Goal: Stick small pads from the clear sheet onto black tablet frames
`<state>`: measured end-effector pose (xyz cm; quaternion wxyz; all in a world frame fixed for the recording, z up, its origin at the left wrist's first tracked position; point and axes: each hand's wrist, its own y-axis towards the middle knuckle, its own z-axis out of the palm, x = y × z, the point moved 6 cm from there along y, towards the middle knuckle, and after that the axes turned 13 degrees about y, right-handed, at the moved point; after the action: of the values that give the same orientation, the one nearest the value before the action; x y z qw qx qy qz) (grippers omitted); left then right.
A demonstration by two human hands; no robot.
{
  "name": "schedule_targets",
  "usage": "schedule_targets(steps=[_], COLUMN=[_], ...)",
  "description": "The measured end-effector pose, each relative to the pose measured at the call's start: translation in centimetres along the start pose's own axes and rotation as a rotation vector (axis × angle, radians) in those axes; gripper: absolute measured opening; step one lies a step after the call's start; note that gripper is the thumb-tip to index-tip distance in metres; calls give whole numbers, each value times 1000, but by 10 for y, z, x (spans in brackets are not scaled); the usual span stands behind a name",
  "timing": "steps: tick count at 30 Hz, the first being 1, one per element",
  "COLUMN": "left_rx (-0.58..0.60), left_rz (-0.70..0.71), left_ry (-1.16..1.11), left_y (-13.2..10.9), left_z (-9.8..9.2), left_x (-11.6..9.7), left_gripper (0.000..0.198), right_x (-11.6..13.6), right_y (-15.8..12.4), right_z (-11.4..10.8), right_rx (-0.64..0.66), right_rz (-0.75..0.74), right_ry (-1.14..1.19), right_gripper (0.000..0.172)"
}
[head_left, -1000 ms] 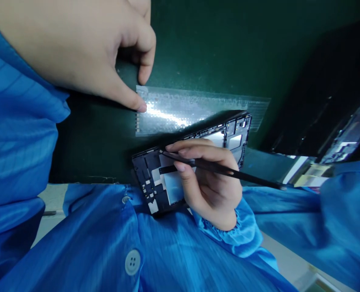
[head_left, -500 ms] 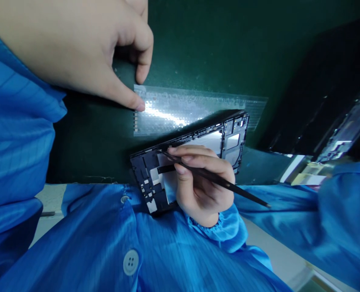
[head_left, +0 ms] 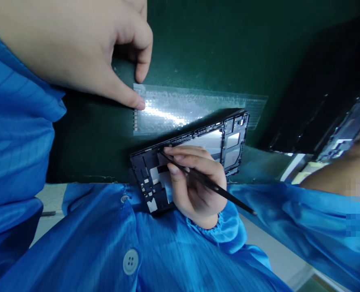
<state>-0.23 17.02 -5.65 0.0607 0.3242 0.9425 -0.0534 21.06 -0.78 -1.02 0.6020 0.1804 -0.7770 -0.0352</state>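
Observation:
My left hand (head_left: 88,52) is at the upper left, its thumb and index finger apart. The thumb tip presses on the left end of a clear plastic strip (head_left: 167,105), and the index fingertip is by its upper edge. My right hand (head_left: 198,178) is closed around dark tweezers (head_left: 216,187). Their tip is over the upper left part of a black device frame (head_left: 140,162), though the exact contact is hidden by the fingers. The frame lies tilted and overlaps the strip's lower edge. Small pale contacts (head_left: 135,120) line the strip's left end.
Black flat panels (head_left: 304,105) lie on the dark green table (head_left: 198,40) at the right. Another person's forearm (head_left: 338,170) and blue sleeve (head_left: 304,211) are at the right, near a yellowish item (head_left: 309,170). The table's near edge runs below the strip.
My right hand and the tweezers have shifted slightly left over the device frame. My left hand has barely moved. At the right, the other person's bare forearm has come into view.

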Motion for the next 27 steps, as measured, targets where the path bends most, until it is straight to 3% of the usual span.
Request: schedule_targets(steps=[3, 10, 15, 17, 20, 22, 24, 25, 27], left_rx=[-14, -12, -102, -155, -201, -137, -56, -44, -51], left_rz=[151, 95, 163, 209, 219, 175, 172, 199, 256], left_ry=[-72, -73, -115, -128, -106, -120, -184, -211, -235], left_y=[-1, -4, -6, -7, -9, -12, -19, -24, -33], left_z=[-4, -5, -12, -22, -38, -39, -32, -29, -23], left_x=[-11, -9, -7, -13, -34, -55, -78, -89, -106], left_gripper=[113, 117, 107, 95, 68, 56, 52, 50, 45], right_x=[1, -1, -1, 7, 27, 29, 18, 12, 5], right_y=[-2, -7, -3, -6, -29, -52, -88, -105, -126], right_z=[-1, -3, 2, -16, -60, -69, -56, -48, -32], right_rx=[-5, -109, -99, -211, -435, -292, -22, 33, -88], right_rz=[51, 51, 88, 91, 107, 329, 646, 737, 692], right_ry=[-8, 92, 114, 131, 107, 24, -90, -113, -61], right_gripper=[44, 38, 37, 28, 21, 21, 14, 8, 26])
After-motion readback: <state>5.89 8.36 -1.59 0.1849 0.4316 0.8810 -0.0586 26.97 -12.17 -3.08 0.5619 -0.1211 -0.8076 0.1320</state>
